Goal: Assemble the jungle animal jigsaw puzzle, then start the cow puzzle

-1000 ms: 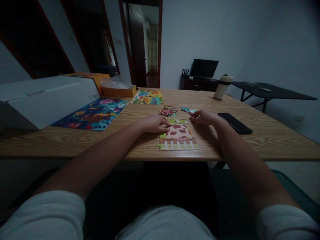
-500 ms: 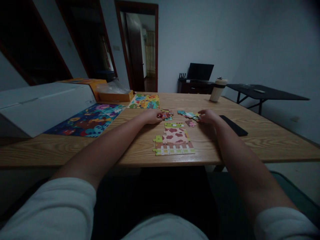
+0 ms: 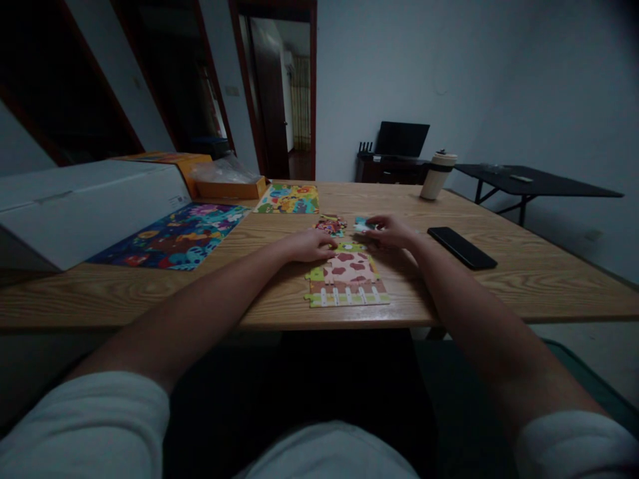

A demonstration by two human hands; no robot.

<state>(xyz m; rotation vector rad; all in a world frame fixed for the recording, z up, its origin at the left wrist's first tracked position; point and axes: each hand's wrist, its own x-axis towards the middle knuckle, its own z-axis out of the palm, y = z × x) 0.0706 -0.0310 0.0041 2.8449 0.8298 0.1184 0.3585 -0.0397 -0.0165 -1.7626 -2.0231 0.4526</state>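
A partly joined jigsaw puzzle (image 3: 349, 269), with a brown-spotted pink body above a white fence, lies near the table's front edge. My left hand (image 3: 308, 246) is at its upper left corner, fingers curled and fingertips by the green top edge; whatever they pinch is hidden. My right hand (image 3: 394, 234) is closed at the upper right, thumb and finger on a teal and white puzzle piece (image 3: 360, 224). Between the hands, farther back, sits a small pile of loose red and multicoloured pieces (image 3: 330, 225).
A black phone (image 3: 462, 247) lies right of my right hand. A cream tumbler (image 3: 438, 176) stands at the back right. Leftward are a dark blue picture sheet (image 3: 184, 236), a yellow picture sheet (image 3: 288, 199), a white box (image 3: 94, 213) and an orange tray (image 3: 232, 190) holding clear plastic.
My left hand has come from the loose pile down toward the joined puzzle. My right hand has moved left, over the teal and white pieces; the pink piece beside it is now hidden.
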